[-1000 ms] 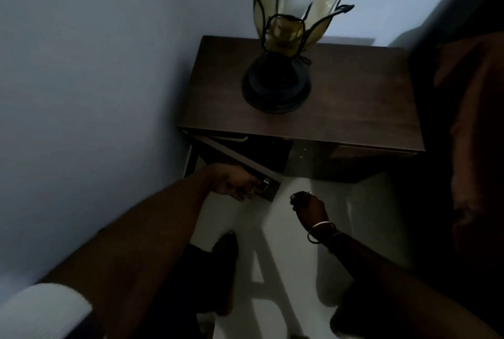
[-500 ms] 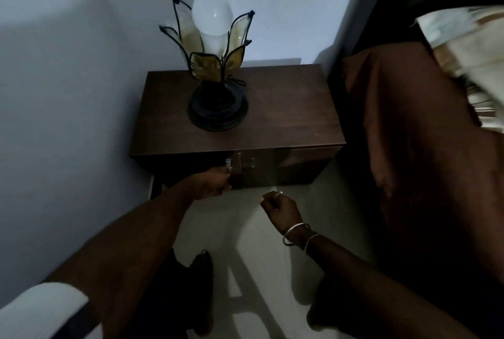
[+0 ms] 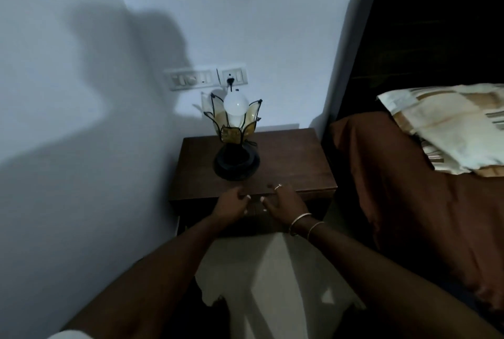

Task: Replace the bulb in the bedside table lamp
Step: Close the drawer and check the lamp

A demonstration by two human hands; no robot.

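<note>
A flower-shaped lamp (image 3: 236, 145) with amber glass petals and a round black base stands on the dark wooden bedside table (image 3: 289, 164). A white bulb (image 3: 236, 105) sits unlit in its socket. My left hand (image 3: 230, 206) and my right hand (image 3: 283, 202) hover side by side at the table's front edge, just in front of the lamp base. Both have loosely spread fingers and hold nothing. The right wrist wears two bangles and a finger ring.
A switch and socket plate (image 3: 206, 79) on the wall behind the lamp has a plug in it. A bed with a brown sheet (image 3: 409, 188), a patterned pillow (image 3: 447, 126) and a dark headboard (image 3: 425, 38) stands right of the table. The wall closes the left side.
The cabinet door under the table has been shut and let go. Both hands have risen from the door to the table's front edge, and my view has lifted toward the wall.
</note>
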